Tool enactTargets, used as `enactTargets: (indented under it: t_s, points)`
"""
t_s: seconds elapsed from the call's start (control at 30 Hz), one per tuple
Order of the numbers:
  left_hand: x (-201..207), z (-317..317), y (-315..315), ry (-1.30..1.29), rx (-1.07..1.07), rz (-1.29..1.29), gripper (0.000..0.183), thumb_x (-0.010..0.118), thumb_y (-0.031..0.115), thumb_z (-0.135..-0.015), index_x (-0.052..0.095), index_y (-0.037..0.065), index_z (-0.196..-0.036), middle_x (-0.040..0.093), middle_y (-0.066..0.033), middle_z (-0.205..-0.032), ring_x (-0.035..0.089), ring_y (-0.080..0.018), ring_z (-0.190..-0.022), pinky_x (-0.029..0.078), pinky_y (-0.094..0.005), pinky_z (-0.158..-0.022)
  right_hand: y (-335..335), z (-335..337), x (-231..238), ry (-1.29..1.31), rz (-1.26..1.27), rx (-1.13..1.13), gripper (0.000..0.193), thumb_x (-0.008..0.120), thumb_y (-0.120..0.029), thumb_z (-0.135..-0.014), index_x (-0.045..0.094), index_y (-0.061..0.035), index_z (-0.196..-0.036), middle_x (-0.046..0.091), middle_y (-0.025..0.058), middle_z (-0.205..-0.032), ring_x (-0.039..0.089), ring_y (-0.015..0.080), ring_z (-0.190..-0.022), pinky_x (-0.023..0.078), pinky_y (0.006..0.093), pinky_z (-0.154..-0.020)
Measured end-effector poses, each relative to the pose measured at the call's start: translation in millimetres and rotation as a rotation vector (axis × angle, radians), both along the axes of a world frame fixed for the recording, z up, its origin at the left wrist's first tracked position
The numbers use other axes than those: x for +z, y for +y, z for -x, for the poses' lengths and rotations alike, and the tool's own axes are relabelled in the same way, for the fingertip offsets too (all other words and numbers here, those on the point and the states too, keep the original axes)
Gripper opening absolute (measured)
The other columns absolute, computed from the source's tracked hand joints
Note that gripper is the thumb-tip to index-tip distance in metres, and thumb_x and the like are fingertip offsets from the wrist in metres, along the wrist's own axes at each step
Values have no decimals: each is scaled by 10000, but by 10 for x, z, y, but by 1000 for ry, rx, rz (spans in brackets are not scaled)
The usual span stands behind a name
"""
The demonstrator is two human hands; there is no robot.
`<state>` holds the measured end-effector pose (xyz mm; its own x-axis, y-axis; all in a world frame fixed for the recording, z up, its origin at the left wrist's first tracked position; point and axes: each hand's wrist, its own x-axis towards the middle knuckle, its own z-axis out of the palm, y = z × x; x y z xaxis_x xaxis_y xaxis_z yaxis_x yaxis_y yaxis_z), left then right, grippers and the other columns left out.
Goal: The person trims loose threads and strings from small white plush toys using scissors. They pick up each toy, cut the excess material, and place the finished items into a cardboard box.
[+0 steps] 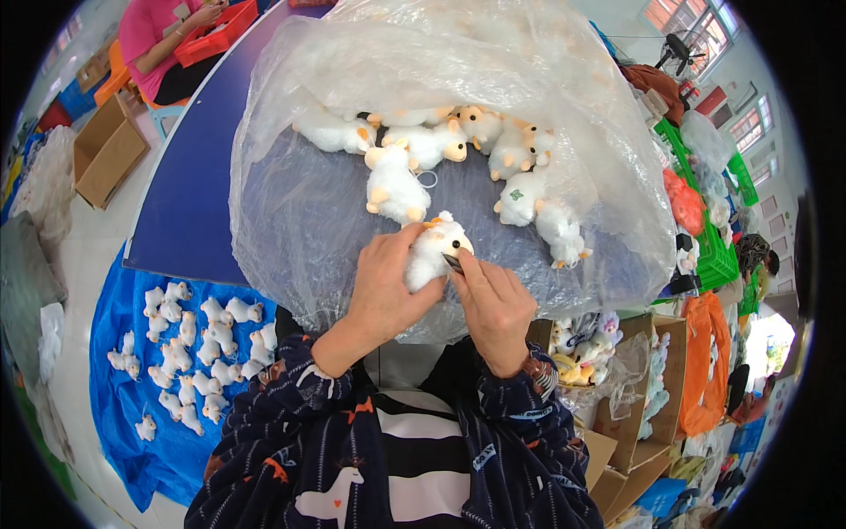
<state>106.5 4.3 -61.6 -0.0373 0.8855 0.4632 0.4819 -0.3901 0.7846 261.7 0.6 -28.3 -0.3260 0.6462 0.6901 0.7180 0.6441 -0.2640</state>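
Observation:
A white plush sheep (427, 264) with a black eye and a cream face is held near the table's front edge. My left hand (383, 286) is closed around its body. My right hand (495, 309) pinches a small dark, pointed tool (452, 263) against the sheep's face, just below the eye. Most of that tool is hidden by the fingers, so its kind does not show. Just beyond my left hand lies another plush sheep (397, 187) on the clear plastic bag (300, 251). Several more, including a sheep (429, 144) on its side, lie at the bag's mouth.
Under the bag is a blue table (189, 189). Several small plush sheep (209, 351) lie on a blue sheet (119, 353) at lower left. Cardboard boxes (623, 428) with plush toys stand at right. Another person (159, 44) sits at upper left with a red basket (220, 35).

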Motion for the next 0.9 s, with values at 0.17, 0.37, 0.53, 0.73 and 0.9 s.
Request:
enactTargets:
  t_s: [0.17,0.37,0.53,0.73,0.9]
  points:
    - [-2,140,-17,-555,-226,204,620,688,108,-707,396,1,-1244,551,-167,-1128,544,-220,-1031,443,-334,-844,22,-58,23,843,551,147,340,681,-47,-762,583,-3,-1084,570,7,-797,488,66,-641,419,210,-572]
    - [-12,387,-80,-309,-272,212,595,726,131,-662,478,30,-1194,562,-155,-1118,538,-242,-1059,441,-346,-872,-7,215,-111,901,788,233,243,664,-80,-807,572,7,-1014,588,-1,-854,499,32,-717,417,180,-624]
    - [12,441,-125,-105,-148,137,532,742,186,-636,559,33,-1111,531,-173,-1159,516,-304,-1076,425,-380,-895,10,254,-77,863,832,254,234,652,-108,-826,571,10,-1011,585,1,-865,505,37,-723,428,187,-636]
    - [-39,439,-113,-178,-267,166,487,701,148,-694,526,7,-1126,526,-163,-1141,551,-293,-995,447,-359,-846,254,222,1,872,1055,311,247,634,-182,-848,555,-4,-1000,534,-30,-727,455,15,-621,365,177,-528]
    - [-115,428,-50,-423,-315,337,401,661,109,-758,521,-6,-1115,577,-99,-1032,571,-165,-903,458,-291,-792,247,292,-13,1201,1228,375,180,609,-178,-864,569,-14,-926,520,-34,-694,425,8,-587,332,175,-499]
